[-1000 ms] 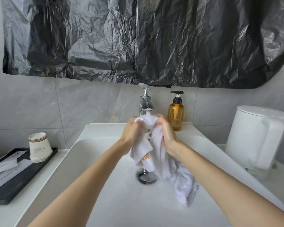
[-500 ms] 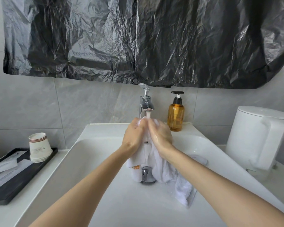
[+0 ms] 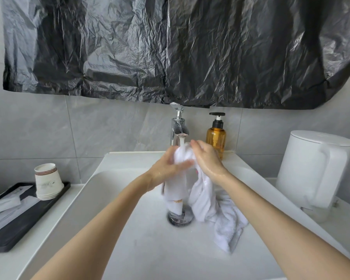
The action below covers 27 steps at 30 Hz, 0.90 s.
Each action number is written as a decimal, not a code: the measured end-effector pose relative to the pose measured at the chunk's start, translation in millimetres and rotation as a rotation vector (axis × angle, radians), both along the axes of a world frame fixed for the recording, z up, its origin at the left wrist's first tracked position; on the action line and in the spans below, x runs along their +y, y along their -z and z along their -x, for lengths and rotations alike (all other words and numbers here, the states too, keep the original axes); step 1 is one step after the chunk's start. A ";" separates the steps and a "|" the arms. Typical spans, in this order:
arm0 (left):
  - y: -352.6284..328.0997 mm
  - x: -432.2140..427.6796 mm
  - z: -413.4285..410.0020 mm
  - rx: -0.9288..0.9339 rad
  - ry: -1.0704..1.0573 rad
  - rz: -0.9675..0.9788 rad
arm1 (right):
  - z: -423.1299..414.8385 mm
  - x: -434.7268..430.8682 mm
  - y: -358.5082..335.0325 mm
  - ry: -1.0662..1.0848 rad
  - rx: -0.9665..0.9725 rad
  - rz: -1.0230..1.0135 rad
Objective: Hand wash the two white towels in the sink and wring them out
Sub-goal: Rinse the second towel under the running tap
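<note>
Water is on! A thin stream falls from the chrome tap [image 3: 177, 128] at the centre of the frame, straight onto a bunched white terry towel [image 3: 205, 201] held up right under the spout. The left hand [image 3: 167, 168] has its fingers wrapped across the front of the bundle and grips it, while the right hand [image 3: 208, 160] presses palm and fairly straight fingers flat against the other side. Its thumb is hidden, so I can't tell whether it pinches as well. Both wrists glisten wet.

Below the hands the cloth hangs in two folds. One, with a small orange mark, drops onto the round metal drain [image 3: 180, 219]; the other trails off toward the lower right, across the floor of the white ceramic sink [image 3: 113, 229]. One towel or two tangled together? I can't tell from here.

So where are we? My read: mid-wash, the scrub-and-rinse stage. The fabric is soaked, but nothing is twisted tight and no wrung towel is set aside anywhere. That leaves wringing entirely to do, and possibly a whole second towel to wash.

Just right of the tap stands an amber pump bottle [image 3: 216, 138], and further right a white kettle [image 3: 311, 168].
</note>
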<state>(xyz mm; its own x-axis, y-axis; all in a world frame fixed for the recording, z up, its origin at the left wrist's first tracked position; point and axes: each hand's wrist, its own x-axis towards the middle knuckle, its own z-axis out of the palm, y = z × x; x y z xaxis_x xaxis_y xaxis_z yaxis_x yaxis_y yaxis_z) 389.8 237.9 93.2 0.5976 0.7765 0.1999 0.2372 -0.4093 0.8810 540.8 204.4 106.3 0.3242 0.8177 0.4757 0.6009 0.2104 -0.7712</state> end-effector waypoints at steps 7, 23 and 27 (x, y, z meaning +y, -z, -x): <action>10.8 6.9 -7.4 -0.081 -0.074 -0.021 | -0.3 1.5 -3.8 -0.106 0.539 -0.031; 11.1 -5.7 -27.9 -0.444 -0.264 0.253 | 34.0 -0.5 18.1 0.103 0.088 -0.024; 9.6 -5.7 -27.8 -0.409 -0.373 0.196 | 33.4 2.2 15.3 0.122 -0.131 -0.018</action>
<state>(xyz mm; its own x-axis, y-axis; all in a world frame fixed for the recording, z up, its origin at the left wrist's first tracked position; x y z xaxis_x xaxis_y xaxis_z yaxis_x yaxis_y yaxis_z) 417.6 232.2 83.6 0.1818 0.9652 0.1878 -0.0413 -0.1834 0.9822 507.4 206.6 91.0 0.3547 0.7668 0.5349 0.7181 0.1430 -0.6811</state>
